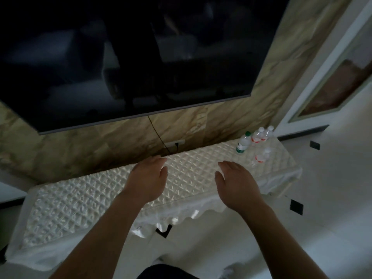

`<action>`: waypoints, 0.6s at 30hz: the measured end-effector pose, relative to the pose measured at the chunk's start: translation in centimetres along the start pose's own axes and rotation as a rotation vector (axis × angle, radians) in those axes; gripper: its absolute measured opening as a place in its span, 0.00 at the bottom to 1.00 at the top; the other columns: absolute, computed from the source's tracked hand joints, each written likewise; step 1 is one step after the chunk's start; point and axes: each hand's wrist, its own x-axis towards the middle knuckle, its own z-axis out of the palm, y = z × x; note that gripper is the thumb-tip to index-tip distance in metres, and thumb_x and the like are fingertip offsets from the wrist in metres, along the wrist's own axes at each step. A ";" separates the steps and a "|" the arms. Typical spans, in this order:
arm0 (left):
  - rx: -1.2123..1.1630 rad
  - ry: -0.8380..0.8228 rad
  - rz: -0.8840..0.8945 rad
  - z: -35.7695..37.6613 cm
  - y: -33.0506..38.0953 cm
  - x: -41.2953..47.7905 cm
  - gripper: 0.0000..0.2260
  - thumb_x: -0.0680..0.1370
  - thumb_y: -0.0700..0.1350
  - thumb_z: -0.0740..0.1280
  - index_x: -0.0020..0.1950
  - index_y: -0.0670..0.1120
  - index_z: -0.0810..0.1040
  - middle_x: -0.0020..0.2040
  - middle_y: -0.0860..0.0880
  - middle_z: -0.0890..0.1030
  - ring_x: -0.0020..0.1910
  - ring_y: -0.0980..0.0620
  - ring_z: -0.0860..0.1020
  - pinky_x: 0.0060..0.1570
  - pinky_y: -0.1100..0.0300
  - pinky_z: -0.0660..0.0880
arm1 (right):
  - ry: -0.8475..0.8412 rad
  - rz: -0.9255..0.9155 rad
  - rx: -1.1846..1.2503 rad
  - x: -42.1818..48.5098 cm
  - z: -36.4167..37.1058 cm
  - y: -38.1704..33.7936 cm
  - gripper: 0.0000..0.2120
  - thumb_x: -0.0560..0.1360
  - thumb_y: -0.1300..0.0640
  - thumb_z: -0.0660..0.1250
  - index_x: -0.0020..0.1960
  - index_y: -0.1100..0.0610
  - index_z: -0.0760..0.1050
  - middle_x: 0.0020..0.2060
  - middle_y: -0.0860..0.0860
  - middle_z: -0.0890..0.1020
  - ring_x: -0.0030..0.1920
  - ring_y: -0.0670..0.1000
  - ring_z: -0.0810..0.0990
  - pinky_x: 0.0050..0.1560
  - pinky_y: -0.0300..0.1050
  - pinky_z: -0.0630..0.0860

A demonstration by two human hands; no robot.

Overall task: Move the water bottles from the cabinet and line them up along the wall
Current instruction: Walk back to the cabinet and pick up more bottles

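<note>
A low cabinet (80,202) under a white quilted cover runs along a marble wall. At its far right end stand three clear water bottles: one with a green cap and label (243,143), and two with red labels (257,136) (267,133) close to the wall. Another red-labelled bottle (261,157) is nearer the front; I cannot tell whether it lies or stands. My left hand (149,178) and my right hand (235,182) hover palm-down over the middle of the cover, fingers apart, holding nothing, well left of the bottles.
A large dark television (130,57) hangs on the wall above the cabinet, with a black cable (159,135) dropping to a wall socket (174,143). White floor tiles with small black insets (297,207) lie to the right. A framed panel (342,81) is at the right.
</note>
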 end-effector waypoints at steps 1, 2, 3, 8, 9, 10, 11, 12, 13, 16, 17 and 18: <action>-0.011 0.005 -0.009 0.6 1.8 0.5 0.27 0.78 0.55 0.47 0.71 0.47 0.71 0.72 0.46 0.71 0.71 0.49 0.67 0.70 0.54 0.61 | 0.003 -0.009 -0.002 0.1 -0.7 1.8 0.20 0.81 0.50 0.54 0.69 0.58 0.70 0.65 0.54 0.76 0.66 0.53 0.72 0.68 0.48 0.64; -0.019 0.000 -0.020 1.0 3.6 1.0 0.28 0.77 0.56 0.47 0.72 0.47 0.70 0.72 0.47 0.70 0.72 0.50 0.67 0.70 0.54 0.61 | 0.004 -0.013 -0.003 0.1 -1.4 3.7 0.20 0.81 0.50 0.54 0.68 0.58 0.70 0.64 0.54 0.76 0.65 0.54 0.72 0.68 0.48 0.65; -0.026 -0.009 -0.028 1.4 5.4 1.4 0.28 0.76 0.55 0.47 0.72 0.48 0.70 0.72 0.47 0.70 0.72 0.50 0.66 0.71 0.55 0.60 | 0.004 -0.014 -0.004 0.2 -2.1 5.4 0.19 0.81 0.51 0.54 0.67 0.58 0.71 0.63 0.55 0.77 0.64 0.54 0.73 0.67 0.49 0.66; -0.038 -0.002 -0.003 2.8 13.1 3.7 0.23 0.80 0.53 0.50 0.73 0.48 0.69 0.73 0.48 0.69 0.72 0.50 0.65 0.70 0.57 0.60 | 0.016 -0.002 0.004 0.8 -5.1 13.0 0.18 0.80 0.52 0.56 0.63 0.60 0.74 0.59 0.56 0.79 0.60 0.56 0.75 0.64 0.52 0.69; -0.039 0.000 0.002 3.2 14.3 4.3 0.22 0.81 0.52 0.51 0.73 0.48 0.69 0.73 0.48 0.69 0.72 0.51 0.65 0.70 0.57 0.60 | 0.026 0.005 0.003 1.0 -5.6 14.4 0.17 0.80 0.52 0.56 0.63 0.60 0.74 0.58 0.56 0.79 0.60 0.56 0.76 0.63 0.52 0.69; -0.042 -0.001 0.007 3.5 15.3 5.0 0.21 0.82 0.51 0.52 0.73 0.48 0.69 0.73 0.48 0.69 0.72 0.51 0.65 0.71 0.57 0.59 | 0.034 0.012 0.002 1.3 -6.0 15.6 0.18 0.80 0.52 0.56 0.63 0.60 0.74 0.59 0.56 0.79 0.60 0.56 0.76 0.63 0.51 0.69; -0.045 -0.005 0.010 3.9 16.3 5.8 0.20 0.82 0.51 0.53 0.73 0.48 0.68 0.73 0.49 0.69 0.73 0.51 0.65 0.71 0.56 0.59 | 0.039 0.019 0.002 1.6 -6.3 16.9 0.18 0.80 0.52 0.56 0.64 0.59 0.73 0.60 0.55 0.79 0.60 0.55 0.76 0.64 0.51 0.69; -0.045 -0.010 0.014 4.3 17.2 6.6 0.20 0.82 0.51 0.53 0.73 0.48 0.69 0.74 0.48 0.69 0.73 0.51 0.65 0.71 0.56 0.59 | 0.039 0.028 0.004 2.0 -6.6 18.1 0.19 0.80 0.51 0.56 0.66 0.59 0.73 0.60 0.55 0.79 0.61 0.54 0.76 0.64 0.50 0.69; -0.046 -0.016 0.016 4.7 18.0 7.3 0.21 0.82 0.52 0.52 0.73 0.48 0.69 0.73 0.48 0.69 0.73 0.51 0.65 0.71 0.55 0.59 | 0.036 0.035 0.006 2.4 -6.8 19.2 0.19 0.80 0.51 0.55 0.66 0.59 0.72 0.61 0.54 0.79 0.61 0.53 0.76 0.64 0.49 0.69; -0.056 -0.028 0.012 6.0 20.2 9.9 0.23 0.80 0.53 0.51 0.72 0.48 0.70 0.73 0.47 0.70 0.72 0.50 0.66 0.71 0.55 0.60 | 0.023 0.044 0.014 4.2 -7.1 22.6 0.21 0.80 0.49 0.53 0.66 0.58 0.73 0.60 0.54 0.80 0.60 0.52 0.76 0.64 0.49 0.70; -0.062 -0.033 0.015 6.6 20.8 11.0 0.23 0.80 0.53 0.52 0.72 0.47 0.70 0.72 0.47 0.70 0.71 0.50 0.67 0.71 0.54 0.61 | 0.015 0.049 0.014 5.0 -7.2 23.7 0.21 0.80 0.49 0.53 0.66 0.58 0.72 0.60 0.54 0.79 0.61 0.52 0.76 0.65 0.49 0.70; -0.069 -0.035 0.019 7.3 21.5 12.1 0.22 0.80 0.52 0.53 0.72 0.47 0.70 0.72 0.47 0.71 0.71 0.50 0.67 0.71 0.54 0.62 | 0.008 0.053 0.009 5.8 -7.2 24.8 0.21 0.80 0.49 0.54 0.67 0.57 0.71 0.62 0.53 0.79 0.62 0.52 0.75 0.66 0.49 0.69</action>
